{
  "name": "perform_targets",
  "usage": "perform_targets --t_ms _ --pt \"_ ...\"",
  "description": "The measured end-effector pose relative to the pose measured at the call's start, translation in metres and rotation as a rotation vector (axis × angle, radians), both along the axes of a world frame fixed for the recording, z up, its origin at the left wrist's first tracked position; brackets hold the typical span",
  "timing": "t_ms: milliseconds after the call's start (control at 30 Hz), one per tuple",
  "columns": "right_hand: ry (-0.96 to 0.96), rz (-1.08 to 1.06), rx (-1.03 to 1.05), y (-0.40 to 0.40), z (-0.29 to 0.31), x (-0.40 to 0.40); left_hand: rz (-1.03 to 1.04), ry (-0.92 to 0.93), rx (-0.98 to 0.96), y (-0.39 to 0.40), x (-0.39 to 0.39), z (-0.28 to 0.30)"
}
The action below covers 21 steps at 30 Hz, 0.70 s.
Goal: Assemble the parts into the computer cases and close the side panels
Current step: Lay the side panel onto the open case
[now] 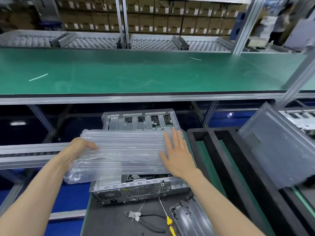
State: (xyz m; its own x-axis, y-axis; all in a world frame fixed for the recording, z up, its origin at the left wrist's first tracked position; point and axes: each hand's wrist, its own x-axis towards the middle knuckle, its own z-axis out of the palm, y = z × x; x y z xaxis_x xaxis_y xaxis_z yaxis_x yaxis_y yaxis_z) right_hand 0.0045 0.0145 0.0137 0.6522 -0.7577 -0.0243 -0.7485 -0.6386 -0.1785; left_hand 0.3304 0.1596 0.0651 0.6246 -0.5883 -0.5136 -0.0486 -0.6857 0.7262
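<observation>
- Two hands were on the air-cushion sheet (122,150), which lay atop the open computer case (141,189).
- I saw the left hand (81,147) curled round its edge, the right hand (177,154) flat, fingers straight.
- I judged the sheet light, soft, slippery; best taken by opposite edges.

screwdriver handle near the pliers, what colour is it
Yellow; the screwdriver handle shows best in the head view.
</observation>
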Motion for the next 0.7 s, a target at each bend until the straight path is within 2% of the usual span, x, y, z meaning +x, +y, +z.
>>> perform_targets --t_ms 100,200,333,700 --pt "0.127 -0.007 0.049 0.016 -0.014 0.011 0.03 -0.045 -0.034 -0.004 0.0 0.003" --pt "0.034 -0.047 0.101 0.018 -0.016 0.011 0.012 -0.049 -0.039 -0.015 -0.014 -0.007" --pt "-0.031 0.03 0.116 0.018 -0.016 0.012 -0.002 -0.054 -0.04 -0.014 -0.034 -0.016" --pt "0.336 0.021 0.278 0.008 -0.018 0.033 -0.08 -0.188 -0.023 -0.027 -0.058 -0.008"
